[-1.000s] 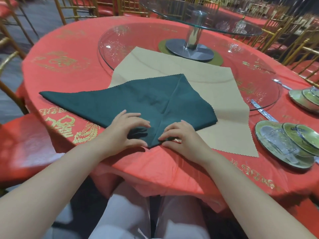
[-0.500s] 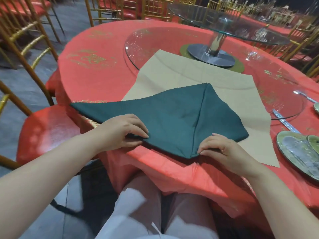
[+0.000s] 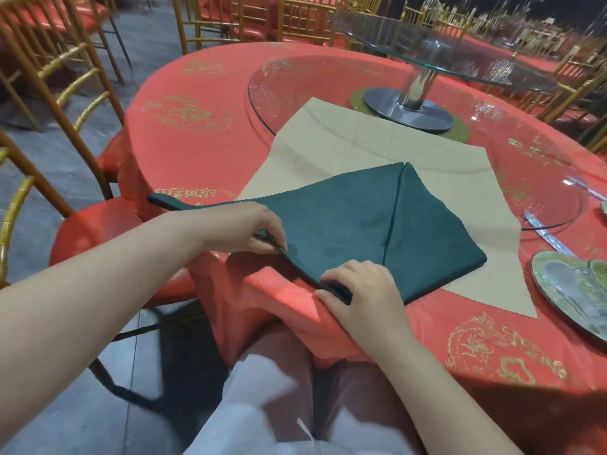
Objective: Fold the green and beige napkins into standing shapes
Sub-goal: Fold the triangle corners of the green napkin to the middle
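Early stage, I'd judge: green napkin (image 3: 345,231) lies flat mid-frame w/ only its right corner folded in, nothing standing yet; beige napkin (image 3: 361,149) is spread unfolded under it on the table (image 3: 184,149). Left hand (image 3: 243,229) pinches the green napkin's near edge at centre-left. Right hand (image 3: 364,287) grips the same edge lower centre, fingers curled, both arms reaching in from the bottom of frame.

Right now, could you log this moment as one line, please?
green napkin: part-folded on beige napkin | left hand, right hand: pinching near edge
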{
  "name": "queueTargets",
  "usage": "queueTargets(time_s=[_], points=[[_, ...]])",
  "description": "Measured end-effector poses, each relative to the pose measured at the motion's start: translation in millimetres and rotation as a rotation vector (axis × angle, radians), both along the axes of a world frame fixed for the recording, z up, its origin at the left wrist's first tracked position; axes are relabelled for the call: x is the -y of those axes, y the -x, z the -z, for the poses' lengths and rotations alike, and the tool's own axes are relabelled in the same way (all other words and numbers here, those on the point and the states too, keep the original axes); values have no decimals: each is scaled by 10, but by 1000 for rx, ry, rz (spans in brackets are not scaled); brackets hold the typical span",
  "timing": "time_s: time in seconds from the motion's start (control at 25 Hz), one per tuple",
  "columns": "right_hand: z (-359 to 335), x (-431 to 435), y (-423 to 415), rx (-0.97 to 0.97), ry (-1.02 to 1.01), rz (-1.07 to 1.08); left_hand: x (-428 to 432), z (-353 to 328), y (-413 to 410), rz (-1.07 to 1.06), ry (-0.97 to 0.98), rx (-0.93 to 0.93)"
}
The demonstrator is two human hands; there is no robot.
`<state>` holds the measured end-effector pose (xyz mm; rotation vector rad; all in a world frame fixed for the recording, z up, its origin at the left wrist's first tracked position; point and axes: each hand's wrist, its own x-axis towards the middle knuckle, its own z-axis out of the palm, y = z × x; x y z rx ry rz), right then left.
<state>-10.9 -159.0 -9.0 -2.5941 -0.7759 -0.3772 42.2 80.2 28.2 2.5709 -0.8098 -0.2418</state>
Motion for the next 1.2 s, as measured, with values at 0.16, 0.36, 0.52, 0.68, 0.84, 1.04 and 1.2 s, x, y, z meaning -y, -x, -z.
queueTargets(time_s=[0.16, 0.36, 0.52, 0.68, 0.84, 1.04, 1.2], points=[[-21, 24, -15, -89, -203, 109, -103, -85, -53, -77, -76, -47], [-69, 112, -15, -227, -310, 227, -565, -382, -332, -243, -80, -96], [-105, 107, -8, -246, -366, 271, -786, -538, -517, -413, 87, -70], [-136, 119, 52, -283, -396, 315, -686, -474, -601, -651, 699, -163], [-116, 182, 193, -216, -363, 312, -290, -322, -776, -683, 895, -201], [-6, 194, 288, -191, -391, 339, 279, -253, -1097, -683, 711, -87], [12, 225, 298, -182, -409, 332, 700, -229, -1303, -594, 510, 41]])
